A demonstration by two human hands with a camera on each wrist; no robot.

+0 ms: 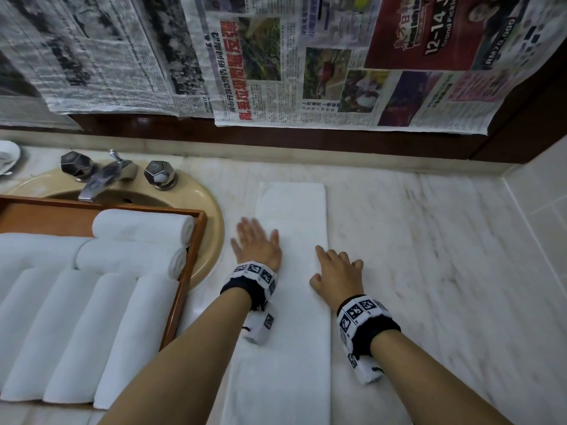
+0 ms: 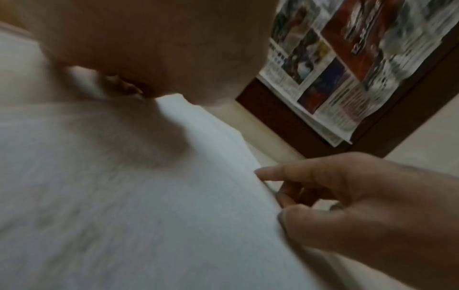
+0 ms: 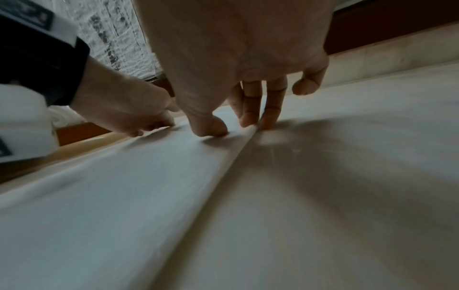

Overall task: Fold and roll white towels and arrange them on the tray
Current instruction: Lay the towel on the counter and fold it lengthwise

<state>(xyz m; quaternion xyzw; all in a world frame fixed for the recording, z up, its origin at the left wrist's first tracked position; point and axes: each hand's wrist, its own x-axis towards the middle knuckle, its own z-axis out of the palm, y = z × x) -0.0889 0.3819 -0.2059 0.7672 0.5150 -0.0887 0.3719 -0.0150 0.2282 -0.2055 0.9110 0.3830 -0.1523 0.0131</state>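
Observation:
A long white towel (image 1: pixel 291 216), folded into a narrow strip, lies lengthwise on the marble counter (image 1: pixel 429 256). My left hand (image 1: pixel 254 243) lies flat, fingers spread, on the towel's left edge, blurred by motion. My right hand (image 1: pixel 336 273) rests with straight fingers on its right edge. In the right wrist view its fingertips (image 3: pixel 248 121) touch the towel (image 3: pixel 124 196) along that edge, thumb on the cloth. The wooden tray (image 1: pixel 187 271) at left holds several rolled white towels (image 1: pixel 141 227). The left wrist view shows the towel (image 2: pixel 124 196) and my right hand (image 2: pixel 347 196).
The tray sits over a beige sink basin (image 1: pixel 211 216) with a metal faucet (image 1: pixel 95 182) and two knobs. Newspapers (image 1: pixel 276 56) hang on the wall behind, above a dark wooden ledge (image 1: pixel 306 142). A white dish (image 1: pixel 7 156) stands far left. Bare marble stretches right of the towel.

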